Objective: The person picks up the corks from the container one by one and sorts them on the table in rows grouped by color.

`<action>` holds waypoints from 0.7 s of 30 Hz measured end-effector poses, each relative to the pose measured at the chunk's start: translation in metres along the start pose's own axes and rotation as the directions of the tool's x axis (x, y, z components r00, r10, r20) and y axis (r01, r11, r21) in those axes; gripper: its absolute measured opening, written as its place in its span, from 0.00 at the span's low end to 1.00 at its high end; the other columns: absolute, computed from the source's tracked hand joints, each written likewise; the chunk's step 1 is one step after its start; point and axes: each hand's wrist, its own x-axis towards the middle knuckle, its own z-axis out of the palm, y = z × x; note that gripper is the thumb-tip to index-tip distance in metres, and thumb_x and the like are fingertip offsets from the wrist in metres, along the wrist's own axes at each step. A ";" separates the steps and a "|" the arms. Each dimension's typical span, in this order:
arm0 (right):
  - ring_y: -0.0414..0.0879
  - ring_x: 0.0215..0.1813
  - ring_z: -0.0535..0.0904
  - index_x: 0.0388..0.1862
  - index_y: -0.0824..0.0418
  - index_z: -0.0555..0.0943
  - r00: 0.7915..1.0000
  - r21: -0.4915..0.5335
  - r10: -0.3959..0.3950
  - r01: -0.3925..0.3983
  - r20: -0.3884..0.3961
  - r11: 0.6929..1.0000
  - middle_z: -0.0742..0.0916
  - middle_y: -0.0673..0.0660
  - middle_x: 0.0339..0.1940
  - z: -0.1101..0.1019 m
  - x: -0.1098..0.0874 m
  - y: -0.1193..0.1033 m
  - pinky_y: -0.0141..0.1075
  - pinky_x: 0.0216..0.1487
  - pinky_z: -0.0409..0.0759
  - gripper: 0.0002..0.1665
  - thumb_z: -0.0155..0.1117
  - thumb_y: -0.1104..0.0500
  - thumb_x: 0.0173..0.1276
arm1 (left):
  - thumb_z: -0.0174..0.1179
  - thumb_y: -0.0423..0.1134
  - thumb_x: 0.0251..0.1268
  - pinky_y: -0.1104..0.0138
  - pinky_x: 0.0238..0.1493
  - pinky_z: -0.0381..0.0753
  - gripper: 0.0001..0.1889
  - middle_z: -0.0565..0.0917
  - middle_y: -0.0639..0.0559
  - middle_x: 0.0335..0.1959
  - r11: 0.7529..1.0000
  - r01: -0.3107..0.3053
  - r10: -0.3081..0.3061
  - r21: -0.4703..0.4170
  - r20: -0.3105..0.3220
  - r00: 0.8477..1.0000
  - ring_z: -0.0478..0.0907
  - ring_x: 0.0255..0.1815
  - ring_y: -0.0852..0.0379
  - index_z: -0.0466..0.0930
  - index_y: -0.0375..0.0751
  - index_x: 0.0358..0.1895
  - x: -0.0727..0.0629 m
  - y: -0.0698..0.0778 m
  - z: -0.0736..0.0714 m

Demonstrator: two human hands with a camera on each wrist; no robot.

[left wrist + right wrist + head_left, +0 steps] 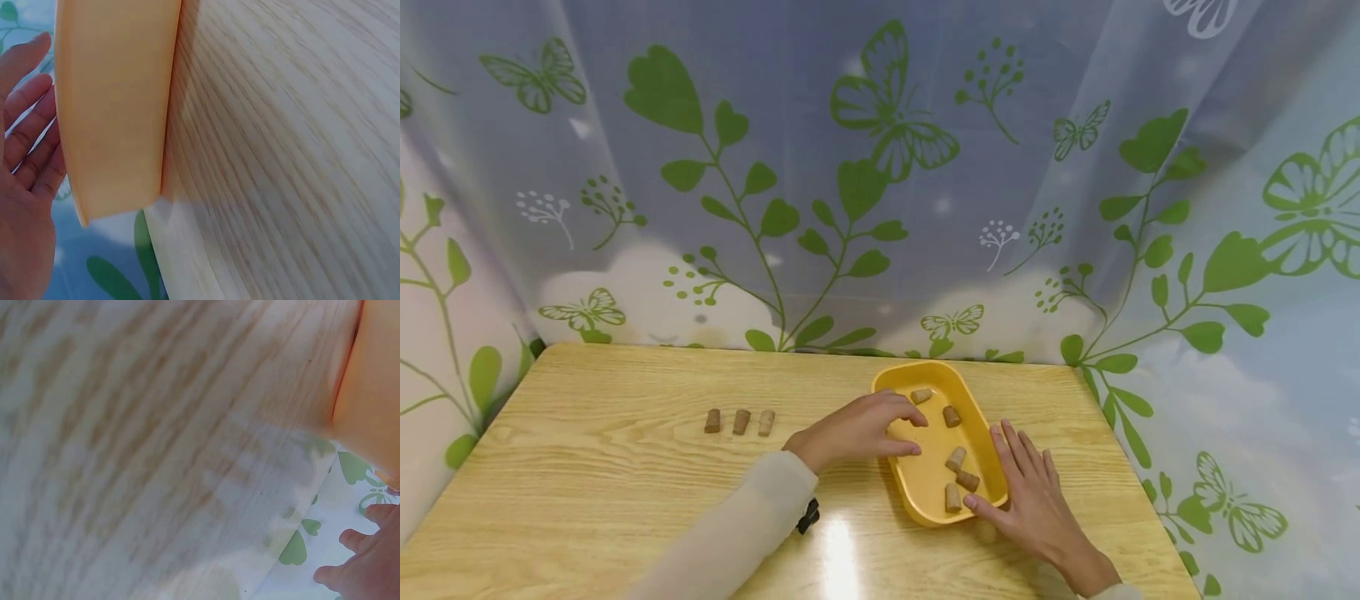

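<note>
A yellow plastic tray [917,500] with rounded corners stands on the table, with several tapered cork stoppers [951,416] scattered inside. My left hand [868,425] reaches over its left rim, thumb and fingers spread apart and loosely curved, holding nothing. In the left wrist view, the same hand [28,144] is beside the tray's outer wall [115,112]. My right hand [1033,492] rests along the right rim with its fingers extended, thumb near the front corner. The right wrist view catches only some fingertips [356,540] of that hand beside the tray wall [372,381].
Three cork stoppers, the middle one [741,422] among them, stand in a row on the wooden table [587,483] left of the tray. A curtain [805,208] printed with leaves and butterflies hangs behind the table's back edge and along its sides.
</note>
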 end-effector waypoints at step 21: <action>0.73 0.88 0.54 0.94 0.50 0.49 1.000 0.017 0.003 -0.003 -0.003 1.000 0.57 0.62 0.93 0.000 0.001 -0.001 0.82 0.79 0.48 0.63 0.70 0.31 0.72 | 0.72 0.45 0.76 0.68 0.68 0.81 0.19 0.89 0.57 0.61 0.969 -0.119 0.093 0.216 0.125 0.988 0.85 0.61 0.60 0.87 0.46 0.64 0.051 0.027 0.025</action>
